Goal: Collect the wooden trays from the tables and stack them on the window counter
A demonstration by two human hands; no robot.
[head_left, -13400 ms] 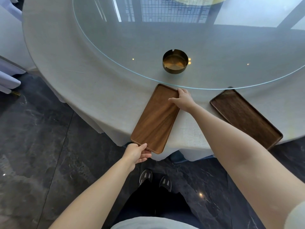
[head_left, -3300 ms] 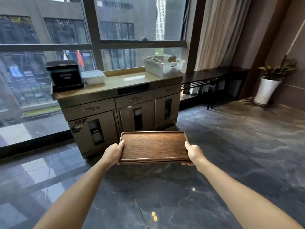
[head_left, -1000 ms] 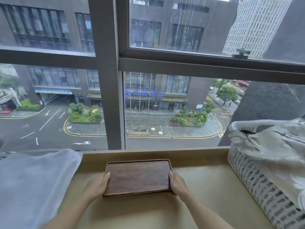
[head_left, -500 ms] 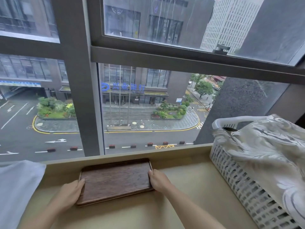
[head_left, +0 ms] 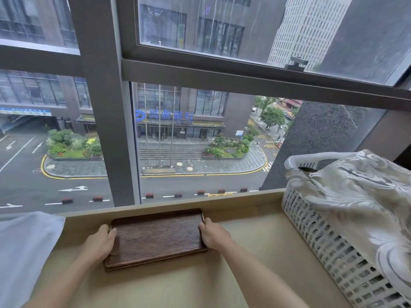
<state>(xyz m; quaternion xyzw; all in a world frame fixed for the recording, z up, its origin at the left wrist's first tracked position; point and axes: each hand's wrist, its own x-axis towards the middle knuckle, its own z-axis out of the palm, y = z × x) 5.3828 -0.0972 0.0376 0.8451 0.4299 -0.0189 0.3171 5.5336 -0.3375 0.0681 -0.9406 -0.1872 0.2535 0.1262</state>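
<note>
A stack of dark wooden trays lies flat on the beige window counter, its far edge close to the raised back lip under the window. A second tray edge shows below the top one at the front. My left hand grips the stack's left short end. My right hand grips the right short end, fingers curled over the rim.
A white lattice basket draped with a patterned cloth stands on the counter at the right. A white frosted box sits at the left. The window frame's thick upright rises right behind the trays.
The trays have come down from a slight tilt to rest flat against the counter's back lip. Both hands stay on the short ends.
</note>
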